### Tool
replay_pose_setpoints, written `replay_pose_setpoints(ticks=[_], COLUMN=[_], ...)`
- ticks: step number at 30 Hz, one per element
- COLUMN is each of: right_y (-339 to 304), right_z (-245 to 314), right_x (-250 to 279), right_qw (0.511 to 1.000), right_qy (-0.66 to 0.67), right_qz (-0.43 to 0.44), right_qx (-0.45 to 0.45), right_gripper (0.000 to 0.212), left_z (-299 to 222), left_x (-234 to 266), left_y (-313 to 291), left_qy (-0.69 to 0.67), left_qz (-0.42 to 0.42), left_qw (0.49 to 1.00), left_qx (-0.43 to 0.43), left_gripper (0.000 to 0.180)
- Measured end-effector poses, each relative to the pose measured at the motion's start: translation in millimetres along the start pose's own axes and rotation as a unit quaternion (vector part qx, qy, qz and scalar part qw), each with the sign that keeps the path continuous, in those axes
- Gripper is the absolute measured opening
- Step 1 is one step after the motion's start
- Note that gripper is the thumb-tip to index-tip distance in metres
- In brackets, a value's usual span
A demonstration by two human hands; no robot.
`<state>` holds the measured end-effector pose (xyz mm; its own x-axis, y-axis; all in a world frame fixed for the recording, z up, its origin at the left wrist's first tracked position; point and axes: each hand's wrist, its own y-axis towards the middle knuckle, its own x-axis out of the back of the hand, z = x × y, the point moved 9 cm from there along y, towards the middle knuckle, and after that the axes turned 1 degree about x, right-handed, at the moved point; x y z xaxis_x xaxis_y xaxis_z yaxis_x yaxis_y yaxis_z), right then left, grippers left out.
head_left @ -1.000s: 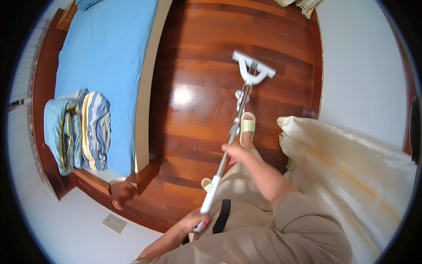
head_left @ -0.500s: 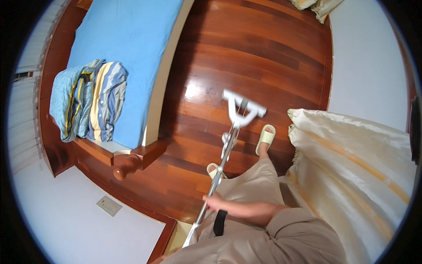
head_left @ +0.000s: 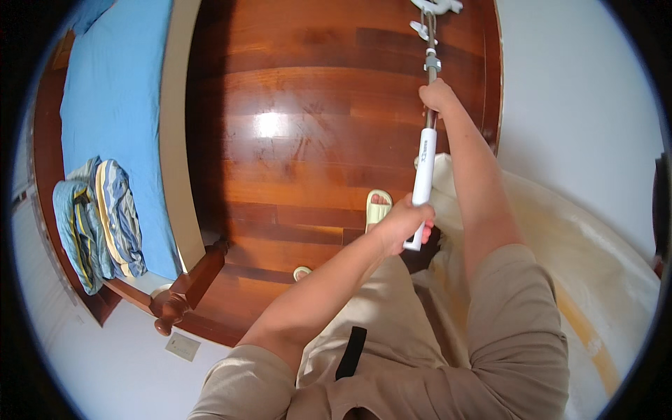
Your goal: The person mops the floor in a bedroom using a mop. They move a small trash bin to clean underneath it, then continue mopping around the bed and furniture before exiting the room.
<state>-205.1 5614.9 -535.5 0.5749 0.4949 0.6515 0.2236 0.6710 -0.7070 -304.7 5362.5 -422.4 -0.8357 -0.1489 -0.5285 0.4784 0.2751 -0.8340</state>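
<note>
A mop (head_left: 424, 162) with a white grip and a metal pole stretches away from me toward the far right of the floor. My left hand (head_left: 404, 220) is wrapped round the lower end of the white grip. Farther up, my right hand (head_left: 437, 96) is closed round the metal pole, just below a grey clamp. The white mop head (head_left: 439, 6) lies at the top edge of the view and is partly cut off there. Under it is a reddish-brown wooden floor (head_left: 308, 133).
At the left stands a wooden bed with a blue sheet (head_left: 115, 105) and a folded striped quilt (head_left: 105, 220); its turned post (head_left: 168, 315) juts out. A cream curtain (head_left: 532, 231) hangs by the white wall (head_left: 574, 91) on the right. My feet wear pale-green slippers (head_left: 379, 203).
The mop has swung forward and to the right, its head now far off near the wall. My hands have moved up and outward with it. The view has shifted rightward.
</note>
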Motion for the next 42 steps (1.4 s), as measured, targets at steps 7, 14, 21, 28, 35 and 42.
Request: replay_pose_setpoints(ticks=[7, 14, 21, 28, 35, 42], right_y=[-102, -292, -593, -772, -706, -542], right_z=[-54, -118, -89, -51, -105, -296], right_x=[-85, -246, -450, -543, -479, -413], right_qw=[0.960, 0.952, 0.902, 0.802, 0.747, 0.680], right_qy=[0.257, 0.202, 0.276, 0.360, 0.557, 0.673], right_qz=[0.098, 0.185, 0.312, 0.434, 0.232, 0.008], right_qx=[-0.055, -0.134, -0.113, -0.195, -0.279, -0.292], right_gripper=[0.045, 0.054, 0.050, 0.018, 0.015, 0.019], left_z=[106, 248, 393, 448, 341, 337], left_x=[45, 145, 293, 351, 318, 236], left_y=[-64, -231, -505, -684, -582, -356], left_qy=[0.020, 0.074, 0.125, 0.240, 0.521, 0.589], left_qz=[-0.017, -0.030, -0.125, -0.143, -0.083, 0.056], left_qw=[0.999, 0.991, 0.962, 0.910, 0.804, 0.758], left_qx=[0.047, 0.107, 0.208, 0.305, 0.275, 0.275], left_gripper=[0.019, 0.013, 0.030, 0.040, 0.031, 0.021])
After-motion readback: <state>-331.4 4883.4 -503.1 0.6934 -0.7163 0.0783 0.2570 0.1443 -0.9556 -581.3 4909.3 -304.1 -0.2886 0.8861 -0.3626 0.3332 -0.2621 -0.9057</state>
